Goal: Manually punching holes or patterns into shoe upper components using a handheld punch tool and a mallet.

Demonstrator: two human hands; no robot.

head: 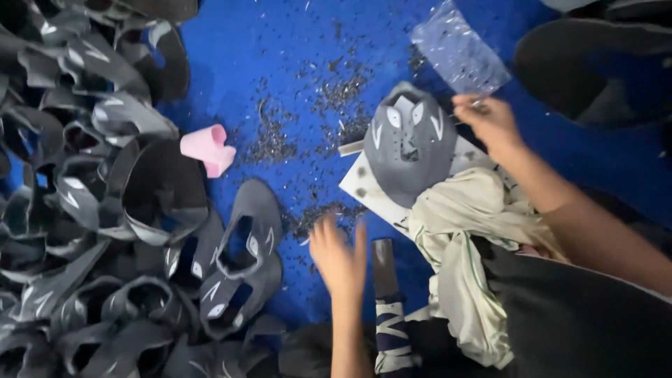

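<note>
Grey shoe upper (408, 143) lies right of centre on a white board (364, 185), over cream cloth (465, 231). Judged light, soft and pliable; best gripped at its edge. Right hand (488, 120), at its far right edge, pinches a small thin object, unidentifiable. Left hand (339, 255) is blurred, fingers spread wide, holding nothing, near a loose upper (241, 262). A heap of uppers (84, 196) fills the left.

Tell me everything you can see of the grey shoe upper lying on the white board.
The grey shoe upper is a flat, rounded piece of matte, leather-like material with pale pointed markings and a small dark slit at its middle. It lies spread on a white board, its lower right edge against cream cloth. The right hand is beside its right edge.
</note>
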